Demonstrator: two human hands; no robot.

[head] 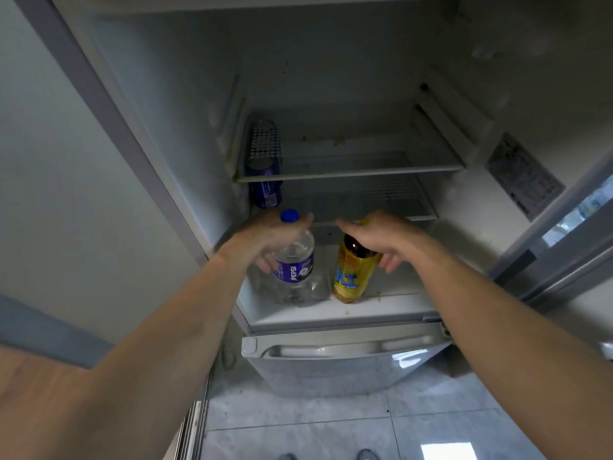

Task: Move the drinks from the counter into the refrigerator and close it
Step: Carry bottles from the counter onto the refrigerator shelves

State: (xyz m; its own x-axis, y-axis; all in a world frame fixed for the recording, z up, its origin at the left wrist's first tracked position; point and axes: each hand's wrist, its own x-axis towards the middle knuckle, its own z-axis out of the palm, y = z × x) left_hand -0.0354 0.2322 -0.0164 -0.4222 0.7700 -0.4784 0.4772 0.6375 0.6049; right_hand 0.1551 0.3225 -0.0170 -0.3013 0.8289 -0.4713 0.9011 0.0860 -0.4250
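Observation:
The refrigerator (331,313) stands open in front of me. A clear Pepsi bottle (295,270) with a blue cap and blue label stands upright on the bottom shelf, left of centre. My left hand (268,237) wraps its upper part from the left, thumb by the cap. Beside it on the right stands a dark bottle with a yellow label (351,277). My right hand (381,237) curls over its neck and top, hiding the cap. A blue drink container (265,187) sits further back at the left wall, partly behind a shelf edge.
Two wire-and-glass shelves (348,172) above the bottles hold nothing else I can see. The refrigerator door (564,234) hangs open on the right. A closed lower compartment with a handle (331,351) is below. Tiled floor and my shoes show at the bottom.

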